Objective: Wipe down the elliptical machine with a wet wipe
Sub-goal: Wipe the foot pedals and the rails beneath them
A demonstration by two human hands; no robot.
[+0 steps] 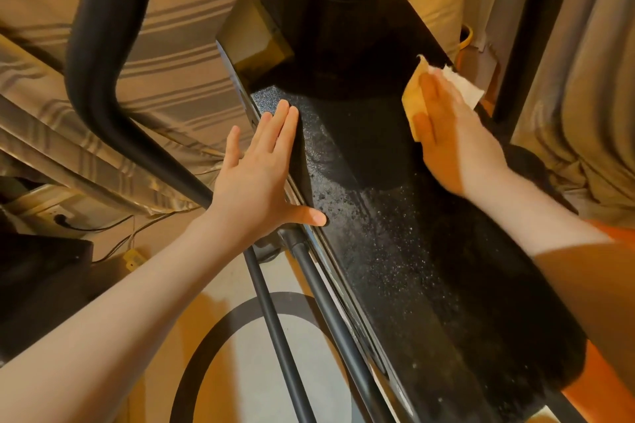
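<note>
While both forearms enter cut off at six and four o'clock, the elliptical machine's black speckled housing runs diagonally between them, its far end lost in shadow. At nine o'clock of it, the left hand lies flat on the housing edge, fingers straight. At two o'clock, the right hand presses flat on the wet wipe, fingers together, hiding most of it. Two dark rails cross the pale floor below. A curved black handlebar blocks the striped fabric beyond.
</note>
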